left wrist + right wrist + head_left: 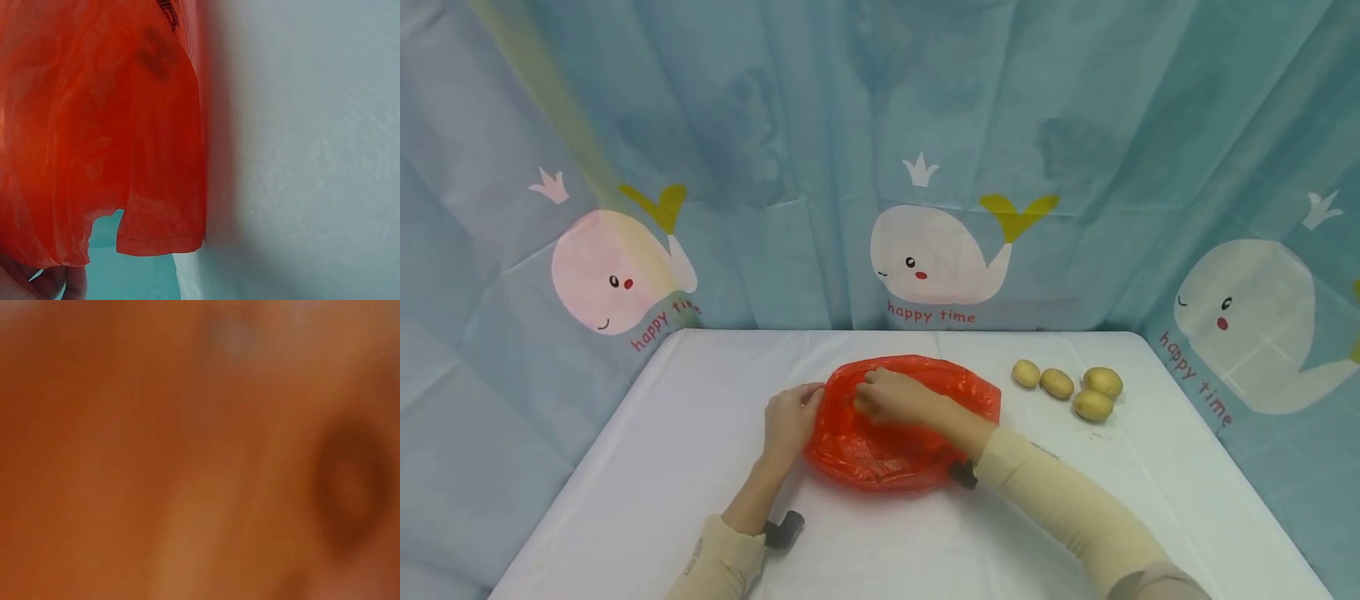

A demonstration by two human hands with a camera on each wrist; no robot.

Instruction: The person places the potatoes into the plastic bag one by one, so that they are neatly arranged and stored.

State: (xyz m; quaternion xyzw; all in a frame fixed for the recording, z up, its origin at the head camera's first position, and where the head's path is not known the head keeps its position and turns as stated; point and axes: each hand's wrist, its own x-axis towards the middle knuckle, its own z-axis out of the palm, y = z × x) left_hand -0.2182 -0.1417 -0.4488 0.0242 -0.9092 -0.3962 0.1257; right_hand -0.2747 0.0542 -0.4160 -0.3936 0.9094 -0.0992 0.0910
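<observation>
A red plastic bag (880, 462) stands on the white table with its wide mouth spread open upward. At its left rim, my left hand (786, 421) pinches the edge of the plastic. In the left wrist view the left fingers (75, 281) show at the bag's edge, beside a notch in the red plastic (165, 187). My right hand (895, 397) reaches over the right side into the bag's mouth, its fingers bent down toward the inside; I cannot tell whether they hold anything. Only blurred orange-red fills the right wrist view.
Several potatoes (1057, 383) lie on the white table (700, 433) to the right of the bag, with a few dark specks near them. A light blue curtain (812, 167) printed with whales surrounds the table at the back and sides.
</observation>
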